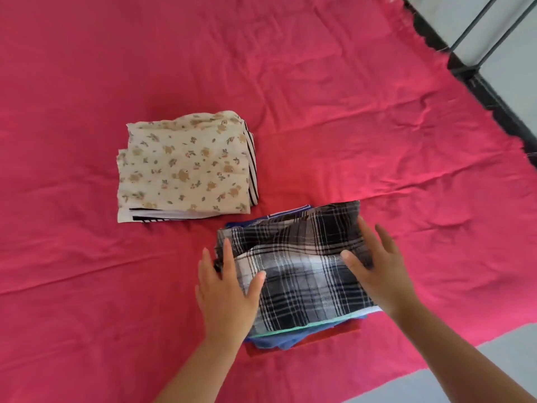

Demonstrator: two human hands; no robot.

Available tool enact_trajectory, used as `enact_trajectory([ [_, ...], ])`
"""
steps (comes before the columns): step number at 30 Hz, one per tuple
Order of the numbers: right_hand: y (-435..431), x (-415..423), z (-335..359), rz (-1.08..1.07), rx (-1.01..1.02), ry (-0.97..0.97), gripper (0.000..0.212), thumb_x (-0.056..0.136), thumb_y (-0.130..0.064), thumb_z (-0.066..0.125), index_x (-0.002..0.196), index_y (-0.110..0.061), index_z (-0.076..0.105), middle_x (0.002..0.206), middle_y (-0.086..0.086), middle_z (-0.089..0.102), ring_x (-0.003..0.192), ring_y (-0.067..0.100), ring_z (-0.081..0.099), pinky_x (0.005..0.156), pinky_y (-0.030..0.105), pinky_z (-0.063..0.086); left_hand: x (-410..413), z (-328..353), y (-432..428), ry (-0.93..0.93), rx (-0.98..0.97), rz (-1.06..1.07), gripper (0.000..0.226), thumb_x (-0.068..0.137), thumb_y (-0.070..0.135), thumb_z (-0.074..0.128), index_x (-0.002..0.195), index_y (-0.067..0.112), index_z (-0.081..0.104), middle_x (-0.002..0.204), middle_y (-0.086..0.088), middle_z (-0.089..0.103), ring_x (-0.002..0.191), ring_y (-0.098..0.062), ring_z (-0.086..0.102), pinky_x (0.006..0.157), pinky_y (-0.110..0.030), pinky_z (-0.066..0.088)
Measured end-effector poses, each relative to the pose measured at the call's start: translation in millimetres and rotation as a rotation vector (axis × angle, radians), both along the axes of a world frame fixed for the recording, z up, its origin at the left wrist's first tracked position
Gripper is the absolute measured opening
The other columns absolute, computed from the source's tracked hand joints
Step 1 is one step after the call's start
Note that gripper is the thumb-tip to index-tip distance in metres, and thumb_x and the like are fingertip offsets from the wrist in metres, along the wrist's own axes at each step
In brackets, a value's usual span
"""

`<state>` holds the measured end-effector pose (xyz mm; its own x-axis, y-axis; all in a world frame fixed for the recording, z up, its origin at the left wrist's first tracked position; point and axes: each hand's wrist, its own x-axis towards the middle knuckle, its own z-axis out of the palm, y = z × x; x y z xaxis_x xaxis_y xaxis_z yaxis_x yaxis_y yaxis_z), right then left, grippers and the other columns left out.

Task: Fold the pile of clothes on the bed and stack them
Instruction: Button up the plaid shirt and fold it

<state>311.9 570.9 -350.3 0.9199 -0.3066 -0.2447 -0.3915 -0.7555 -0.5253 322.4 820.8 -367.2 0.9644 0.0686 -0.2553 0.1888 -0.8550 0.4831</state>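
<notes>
Bright, even daylight fills the scene; shadows are soft and faint. The red sheet (319,97) looks oversaturated, detail is slightly soft, and wide-angle distortion bends the edges.

Pink sheet (319,97) filling nearly the whole view, spread flat but creased, long wrinkles running across it from left to right; its far-right edge ragged and frayed, loose threads showing; up in the top right corner a black metal frame (476,21), thin rods crossing at angles, pale panels (436,13) behind them; a dark strip (494,103) running down alongside the sheet's frayed edge; bottom right, a patch of pale grey floor (499,353) just past the sheet's near edge.
</notes>
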Motion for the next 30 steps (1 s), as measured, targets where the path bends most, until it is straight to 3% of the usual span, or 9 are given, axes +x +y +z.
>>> enact_trajectory([
  [4, 18.1, 3.9, 0.1, 0.223, -0.173, -0.132, 0.060, 0.085, -0.065, 0.026, 0.140, -0.047, 0.011, 0.154, 0.009, 0.022, 0.141, 0.036, 0.017, 0.111, 0.052, 0.023, 10.9, -2.5, -19.6, -0.021, 0.133, -0.136, 0.074, 0.075, 0.076, 0.007, 0.139, 0.046, -0.013, 0.156, -0.003, -0.015, 0.143, -0.028, -0.010, 0.112, -0.056, 0.008],
  [8, 23.3, 9.7, -34.3, 0.343, -0.303, 0.093, 0.061, 0.080, -0.067, -0.007, 0.138, -0.049, -0.007, 0.158, 0.000, 0.005, 0.145, 0.031, 0.000, 0.116, 0.051, 0.015, 8.9, -39.4, -32.2, 0.128, 0.219, -0.157, 0.078, 0.069, 0.077, -0.004, 0.141, 0.047, -0.015, 0.153, 0.000, -0.024, 0.142, -0.029, -0.017, 0.112, -0.058, 0.006],
  [10, 20.1, 13.2, -55.1, 0.348, -0.321, 0.100, 0.065, 0.080, -0.067, -0.010, 0.142, -0.048, -0.001, 0.158, 0.000, 0.008, 0.145, 0.030, 0.004, 0.115, 0.050, 0.018, 7.4, -63.7, -36.1, 0.140, 0.212, -0.135, 0.075, 0.070, 0.079, -0.005, 0.137, 0.049, -0.020, 0.154, 0.001, -0.023, 0.142, -0.028, -0.016, 0.112, -0.058, 0.009],
  [15, 25.0, 33.4, -86.7, 0.343, -0.313, 0.124, 0.063, 0.088, -0.064, 0.005, 0.142, -0.041, 0.028, 0.153, 0.005, 0.027, 0.139, 0.036, 0.025, 0.108, 0.051, 0.030, 17.2, -106.4, -38.6, 0.140, 0.203, -0.079, 0.083, 0.071, 0.081, -0.005, 0.145, 0.044, -0.002, 0.156, -0.001, -0.011, 0.143, -0.029, -0.007, 0.111, -0.057, 0.014],
  [20, 13.2, 35.3, -75.5, 0.372, -0.154, 0.113, 0.063, 0.085, -0.064, 0.016, 0.144, -0.043, 0.016, 0.156, 0.002, 0.015, 0.143, 0.026, 0.014, 0.116, 0.042, 0.019, 18.2, -87.4, -35.0, 0.162, 0.111, -0.113, 0.077, 0.069, 0.082, 0.000, 0.137, 0.050, -0.017, 0.155, 0.002, -0.019, 0.143, -0.027, -0.014, 0.115, -0.054, 0.011],
  [23, -2.9, 31.8, -58.7, 0.243, 0.154, -0.007, 0.067, 0.084, -0.054, 0.047, 0.140, -0.047, 0.011, 0.154, -0.001, 0.020, 0.143, 0.014, 0.016, 0.114, 0.030, 0.019, 13.4, -66.1, -22.1, 0.040, 0.045, -0.052, 0.073, 0.069, 0.086, 0.006, 0.132, 0.055, -0.013, 0.156, 0.001, -0.016, 0.143, -0.025, -0.013, 0.114, -0.047, 0.008],
  [25, -13.9, 25.9, -53.9, 0.152, 0.222, 0.002, 0.076, 0.079, -0.052, 0.057, 0.140, -0.049, 0.013, 0.154, -0.001, 0.020, 0.143, 0.010, 0.014, 0.111, 0.025, 0.018, 9.0, -58.4, -16.3, 0.041, -0.035, 0.039, 0.075, 0.068, 0.086, 0.017, 0.132, 0.058, -0.009, 0.156, 0.000, -0.016, 0.144, -0.026, -0.010, 0.114, -0.044, 0.011],
  [28, -19.5, 17.9, -58.9, 0.114, 0.262, 0.128, 0.084, 0.074, -0.058, 0.060, 0.143, -0.047, 0.014, 0.153, -0.001, 0.020, 0.143, 0.011, 0.014, 0.112, 0.030, 0.019, 2.9, -57.7, -21.2, 0.113, -0.174, 0.088, 0.081, 0.063, 0.083, 0.030, 0.131, 0.061, -0.008, 0.154, 0.002, -0.018, 0.144, -0.024, 0.001, 0.113, -0.039, 0.019],
  [30, -17.6, 19.9, -62.6, 0.123, 0.297, 0.166, 0.087, 0.070, -0.065, 0.057, 0.143, -0.049, 0.012, 0.152, -0.001, 0.022, 0.142, 0.015, 0.019, 0.113, 0.036, 0.023, 3.9, -62.9, -25.8, 0.133, -0.161, 0.103, 0.088, 0.060, 0.084, 0.029, 0.136, 0.058, -0.007, 0.154, 0.002, -0.016, 0.144, -0.026, 0.004, 0.112, -0.040, 0.021],
])
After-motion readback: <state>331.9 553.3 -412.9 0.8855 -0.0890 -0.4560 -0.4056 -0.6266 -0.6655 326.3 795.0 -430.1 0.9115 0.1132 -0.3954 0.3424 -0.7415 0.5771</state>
